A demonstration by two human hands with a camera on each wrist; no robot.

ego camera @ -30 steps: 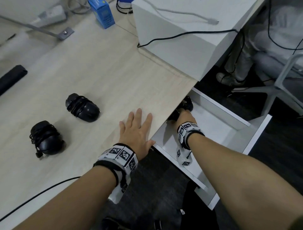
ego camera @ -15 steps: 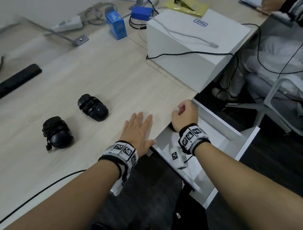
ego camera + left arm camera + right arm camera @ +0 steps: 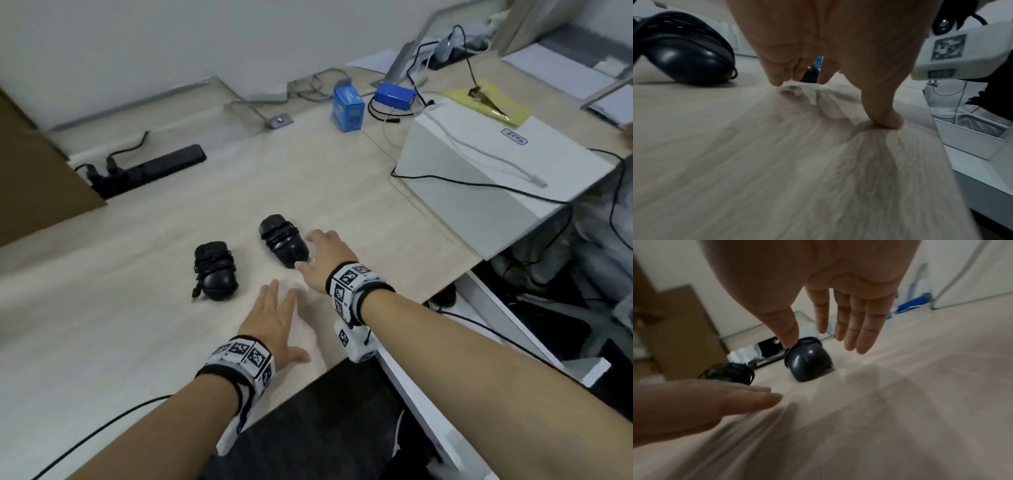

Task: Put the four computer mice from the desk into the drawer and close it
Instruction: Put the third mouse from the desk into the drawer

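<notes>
Two black mice with cords wound round them lie on the light wooden desk: a right mouse and a left mouse. My right hand hovers open just right of the right mouse, fingers spread, touching nothing that I can see. My left hand lies flat on the desk near its front edge, fingers straight; its thumb presses the wood. The left mouse sits to that hand's left. The white drawer stands open under the desk's right edge, with one dark mouse partly showing inside.
A white box with cables over it stands on the desk's right side. At the back are a blue carton, a blue pack and a black power strip. A brown board leans at the left. A black cable crosses the front edge.
My right hand has come up out of the drawer, leaving a mouse inside, and moved left over the desk to the right mouse. The left hand has stayed flat on the desk.
</notes>
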